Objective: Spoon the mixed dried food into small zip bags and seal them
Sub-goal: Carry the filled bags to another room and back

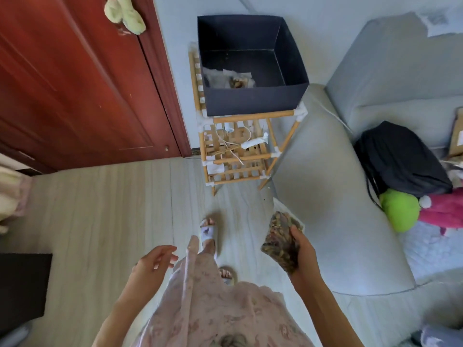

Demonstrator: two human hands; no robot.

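Note:
My right hand [302,249] grips a small clear zip bag [280,236] packed with brown mixed dried food, held out over the floor beside the sofa arm. Whether its zip is closed cannot be made out. My left hand [154,262] hangs free in front of me with relaxed fingers and holds nothing. Ahead, a dark blue open box [253,71] sits on top of a wooden rack [238,151]; at its bottom lie a few filled clear bags [235,80].
A red-brown door [75,83] stands to the left. A grey sofa [350,196] fills the right side, carrying a black bag [400,159] and green and pink plush items. Pale wood floor [112,209] lies between, with a dark mat [22,284] at the left edge.

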